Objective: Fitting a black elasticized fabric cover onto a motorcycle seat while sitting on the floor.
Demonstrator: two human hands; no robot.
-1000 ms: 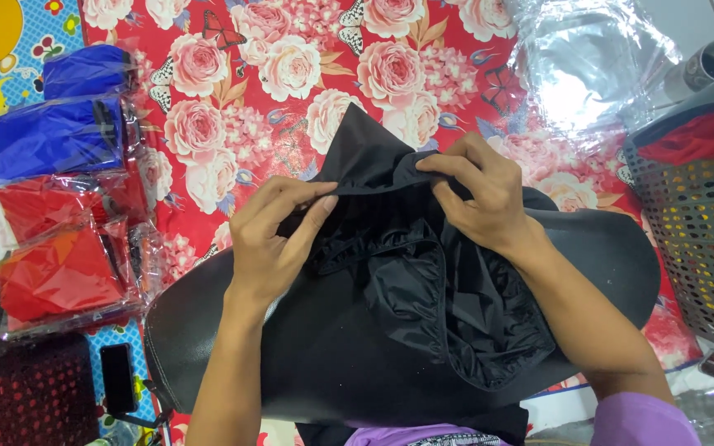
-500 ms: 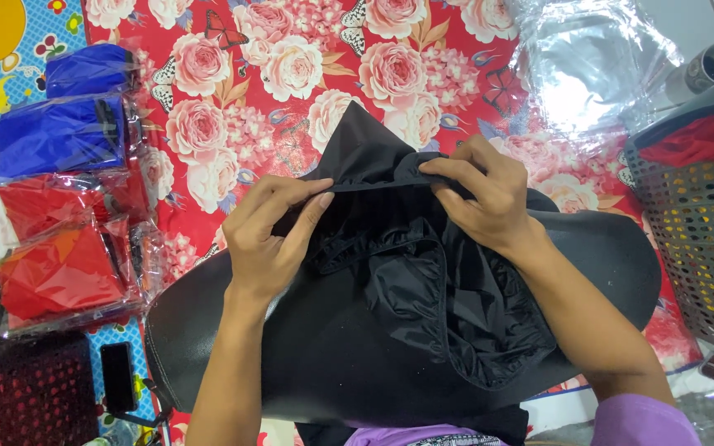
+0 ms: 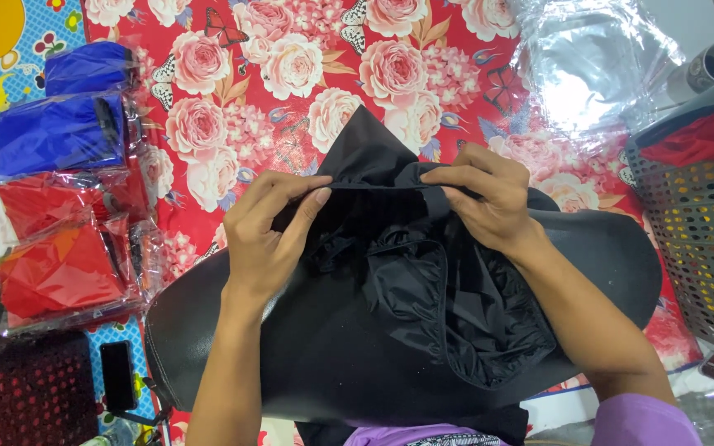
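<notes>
We are reaching both bare forearms up from the bottom edge, angling them inward so the hands are sitting level with each other, a little apart. Our left hand (image 3: 270, 235) is lying back-up, its fingers (image 3: 307, 211) bending to the right and closing in a pinch. Our right hand (image 3: 485, 202) is mirroring it, knuckles up, fingers curling leftward into a pinch, with a purple sleeve covering the upper arm.
</notes>
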